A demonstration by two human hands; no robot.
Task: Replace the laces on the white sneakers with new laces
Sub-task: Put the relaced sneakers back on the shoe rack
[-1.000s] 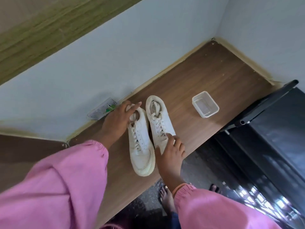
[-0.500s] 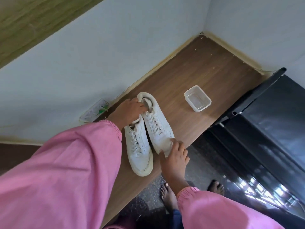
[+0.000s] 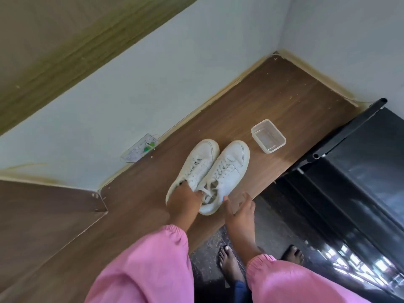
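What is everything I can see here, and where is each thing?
white sneakers: two, white, side by side on the wooden tabletop, toes pointing toward the wall, laces in
plastic container: one, clear, open top, on the tabletop to the right of the sneakers
clear packet: one, clear with a green bit inside, leaning against the wall to the left of the sneakers
wooden tabletop: one, brown, set in the corner of pale walls
black appliance: one, glossy black, right of the tabletop
left hand: over the heel of the left sneaker, fingers at its opening
right hand: fingers spread, beside the heel of the right sneaker
pink sleeves: two
bare feet: two, on the dark floor
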